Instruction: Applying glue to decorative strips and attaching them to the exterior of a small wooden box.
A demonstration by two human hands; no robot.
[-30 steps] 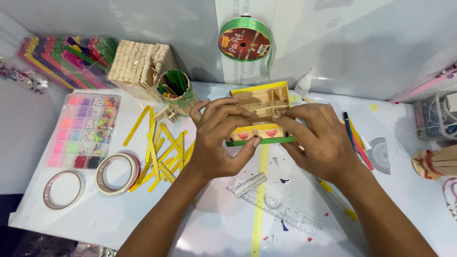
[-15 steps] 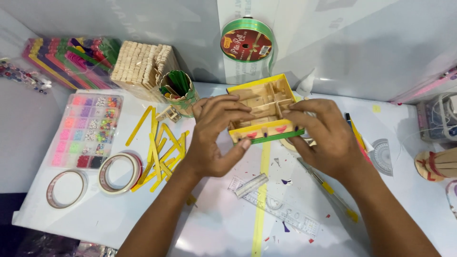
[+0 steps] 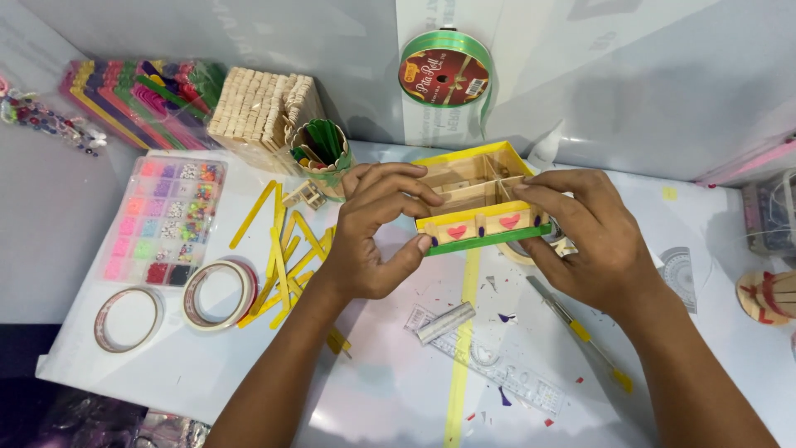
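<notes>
1. Though closed together over the front wall a second ago, now drawn apart to the two ends of the craft-stick box point(image 3: 473, 195): left hand point(image 3: 373, 232) at its 9 o'clock, right hand point(image 3: 593, 236) at its 3 o'clock.
2. Front wall uncovered by that parting, showing two pink hearts point(image 3: 457, 231) and a green stick point(image 3: 489, 239) laid along its lower edge, slanting up toward 2 o'clock.
3. Box itself raised slightly off the white table point(image 3: 166, 373) and tipped so the open, yellow-rimmed top faces the camera; inner wooden dividers visible.
4. To judge from that: pressing on the front finished, green stick staying in place without a finger along its length.
5. Left fingers point(image 3: 398, 187) curled narrowly over the near-left rim, thumb under the left end of the green stick; a close pinch on the box corner.
6. Right fingers point(image 3: 551, 195) bent over the right rim, closed on that end of the box; thumb hidden behind, so cannot tell its exact contact.
7. At 9 o'clock of the left hand, well apart: loose yellow craft sticks point(image 3: 282, 257), two tape rolls point(image 3: 217, 294) and a bead organiser point(image 3: 166, 220).
8. At 6 o'clock of the box, lying flat on the table: a clear ruler point(image 3: 497, 373).
9. At 12 o'clock, against the wall: a green ribbon spool point(image 3: 445, 76).
</notes>
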